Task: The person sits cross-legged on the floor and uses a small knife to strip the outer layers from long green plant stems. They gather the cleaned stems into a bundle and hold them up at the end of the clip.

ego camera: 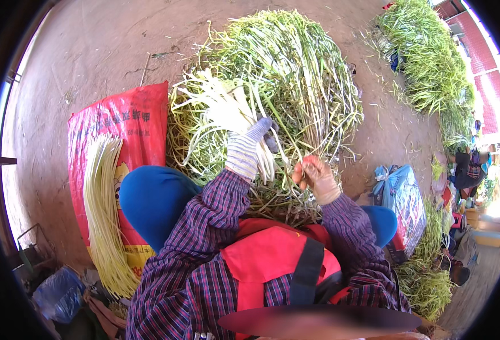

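My left hand (252, 146), in a striped knit glove, grips a bunch of pale stems (228, 106) that look like garlic scapes. The bunch fans out past the thumb side, and its other ends hang below the palm. To its right, my right hand (317, 178) wears a thin translucent glove with red at a fingertip. Its fingers are pinched on a thin green stalk (290, 138). Both hands are over a large heap of leafy green stalks (284, 46) in front of my knees. A long bundle of pale stems (101, 204) rests on a red printed sack (144, 114) to my left.
A clear plastic bag (61, 293) lies at the lower left. On the right stands a stuffed, multicoloured printed bag (403, 204) with a blue tied top. Beyond it, more green stalks (428, 63) are piled along the floor (105, 46). A person (471, 168) is at the far right.
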Tool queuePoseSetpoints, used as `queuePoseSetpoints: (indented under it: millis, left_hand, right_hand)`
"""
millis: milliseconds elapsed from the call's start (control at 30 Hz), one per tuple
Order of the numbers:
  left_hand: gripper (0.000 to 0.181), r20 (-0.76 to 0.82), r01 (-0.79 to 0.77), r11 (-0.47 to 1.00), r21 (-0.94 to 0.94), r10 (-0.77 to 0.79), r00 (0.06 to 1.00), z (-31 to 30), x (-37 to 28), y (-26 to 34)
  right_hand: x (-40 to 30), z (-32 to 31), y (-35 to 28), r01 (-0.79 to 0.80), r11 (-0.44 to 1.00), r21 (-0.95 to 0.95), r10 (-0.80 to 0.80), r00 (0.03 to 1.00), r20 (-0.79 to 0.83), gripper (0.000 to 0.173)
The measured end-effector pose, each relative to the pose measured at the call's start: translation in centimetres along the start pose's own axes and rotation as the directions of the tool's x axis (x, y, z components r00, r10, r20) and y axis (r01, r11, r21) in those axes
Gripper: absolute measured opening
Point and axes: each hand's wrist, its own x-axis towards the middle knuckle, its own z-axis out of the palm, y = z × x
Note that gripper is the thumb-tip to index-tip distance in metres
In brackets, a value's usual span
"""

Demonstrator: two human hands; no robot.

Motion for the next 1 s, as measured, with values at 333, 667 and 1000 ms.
queuePoseSetpoints:
  millis: [333,667,1000]
  left_hand:
    - [0.012,-0.036,-0.133,0.977,-0.168,0.129,0.991,-0.8,-0.3,4.6]
    - [0.014,-0.009,-0.214,0.915,-0.342,0.224,0.974,-1.9,-0.8,6.3]
    - [0.014,0.033,-0.115,0.907,-0.405,0.14,0.99,-2.1,-0.6,6.0]
  right_hand:
    - [-5.9,-8.3,3.9,-0.024,0.089,-0.996,0.452,0.892,0.019,0.024]
    - [-5.9,-4.6,-1.3,-0.045,-0.071,-0.996,0.154,0.986,-0.055,0.038]
    - [0.8,3.2,-0.4,0.234,0.737,-0.634,-0.033,0.949,0.313,0.042]
